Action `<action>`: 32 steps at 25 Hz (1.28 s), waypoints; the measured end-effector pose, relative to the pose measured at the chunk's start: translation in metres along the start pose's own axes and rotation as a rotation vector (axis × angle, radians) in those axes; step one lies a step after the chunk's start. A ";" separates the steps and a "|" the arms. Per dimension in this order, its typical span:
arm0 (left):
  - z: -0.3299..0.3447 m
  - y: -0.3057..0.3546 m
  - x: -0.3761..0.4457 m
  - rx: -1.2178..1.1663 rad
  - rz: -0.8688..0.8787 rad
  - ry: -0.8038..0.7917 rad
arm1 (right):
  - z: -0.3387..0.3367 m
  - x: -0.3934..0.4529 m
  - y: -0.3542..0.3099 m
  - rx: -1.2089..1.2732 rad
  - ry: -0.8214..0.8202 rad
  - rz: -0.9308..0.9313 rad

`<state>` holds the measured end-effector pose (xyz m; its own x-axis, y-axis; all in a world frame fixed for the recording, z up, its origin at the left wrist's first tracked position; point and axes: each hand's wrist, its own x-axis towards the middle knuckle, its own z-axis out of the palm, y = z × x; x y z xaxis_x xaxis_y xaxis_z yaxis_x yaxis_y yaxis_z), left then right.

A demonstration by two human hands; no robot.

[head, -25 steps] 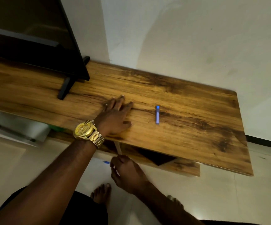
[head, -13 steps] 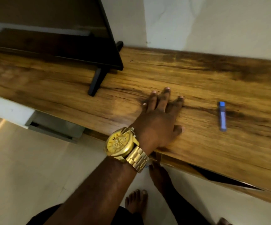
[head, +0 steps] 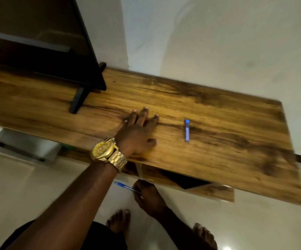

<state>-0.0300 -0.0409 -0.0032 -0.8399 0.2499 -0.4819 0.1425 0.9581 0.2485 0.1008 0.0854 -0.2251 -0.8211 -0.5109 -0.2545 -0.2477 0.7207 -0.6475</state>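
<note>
My left hand (head: pixel 139 130), a gold watch on its wrist, lies flat with straight fingers on the top of a wooden cabinet (head: pixel 227 159). A small blue stick-shaped object (head: pixel 187 130) lies on the wood a short way to the right of that hand, untouched. Below the cabinet's front edge, my right hand (head: pixel 148 197) holds a blue pen (head: pixel 123 185) pinched in its curled fingers; the pen points up and left over the pale floor.
A black television (head: pixel 43 51) on a black foot (head: pixel 76 101) stands on the left of the cabinet top. An open dark compartment (head: pixel 185 181) shows under the top. A white wall rises behind. My bare feet (head: pixel 119 221) stand on the tiled floor.
The view swung back to the left and up. My right hand came out from under the cabinet edge and now shows the blue pen. My left hand stayed flat on the wood.
</note>
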 end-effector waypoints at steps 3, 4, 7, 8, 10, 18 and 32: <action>-0.004 0.007 -0.005 0.003 0.002 0.076 | -0.063 -0.036 -0.029 0.186 0.175 -0.044; -0.006 0.009 -0.005 -0.019 -0.007 0.102 | -0.087 -0.049 -0.038 0.242 0.226 -0.056; -0.009 0.016 -0.006 -0.034 -0.053 0.159 | -0.150 -0.080 -0.068 0.414 0.431 -0.053; -0.008 0.019 -0.006 -0.051 -0.054 0.182 | -0.170 -0.088 -0.072 0.485 0.489 -0.038; -0.007 0.023 -0.007 -0.123 -0.037 0.254 | -0.207 -0.097 -0.073 0.593 0.584 -0.021; -0.007 0.061 -0.004 -0.961 0.322 0.525 | -0.274 -0.067 -0.037 0.716 0.657 0.014; 0.005 0.082 0.004 -1.047 0.295 0.593 | -0.265 -0.058 -0.027 0.654 0.610 0.021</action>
<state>-0.0187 0.0392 0.0108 -0.9929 0.0736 0.0933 0.1082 0.2344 0.9661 0.0190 0.2202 -0.0021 -0.9990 -0.0276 0.0346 -0.0399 0.2202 -0.9746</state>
